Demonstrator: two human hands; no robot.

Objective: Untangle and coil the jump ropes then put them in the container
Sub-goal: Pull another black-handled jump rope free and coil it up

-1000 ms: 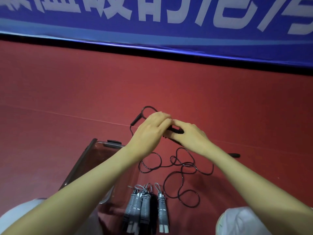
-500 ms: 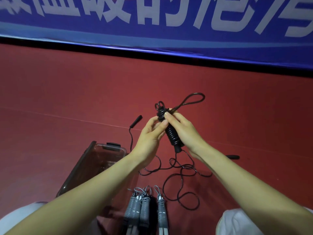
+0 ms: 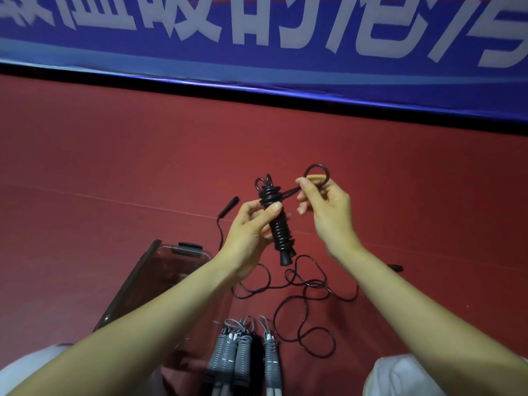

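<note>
**Black rope bundle raised over the floor, loop pinched at its top**

Head view. Left hand (image 3: 251, 232) wrapped round a black jump rope (image 3: 278, 224) already wound tightly about its own handles, thumb pressed across the upper coils. Bundle slightly tilted, raised above the red floor (image 3: 114, 167).

Right hand (image 3: 328, 212) pinching a small loop (image 3: 315, 174) of the same cord just beside the bundle's top, thumb and forefinger closed on it, remaining fingers loosely curled.

Beneath the hands, a second black rope (image 3: 303, 307) sprawled in loose bends on the floor. Handle (image 3: 228, 205) lying left of the hands, second handle (image 3: 395, 267) well apart to the right.

Clear container (image 3: 168, 270) at lower left, partly behind the left forearm. Three grey coiled ropes (image 3: 243, 355) side by side at its right edge; inside it or just beside it, hard to tell in the blurred bottom of the frame.

Blue banner (image 3: 257, 67) with white lettering along the far edge.
</note>
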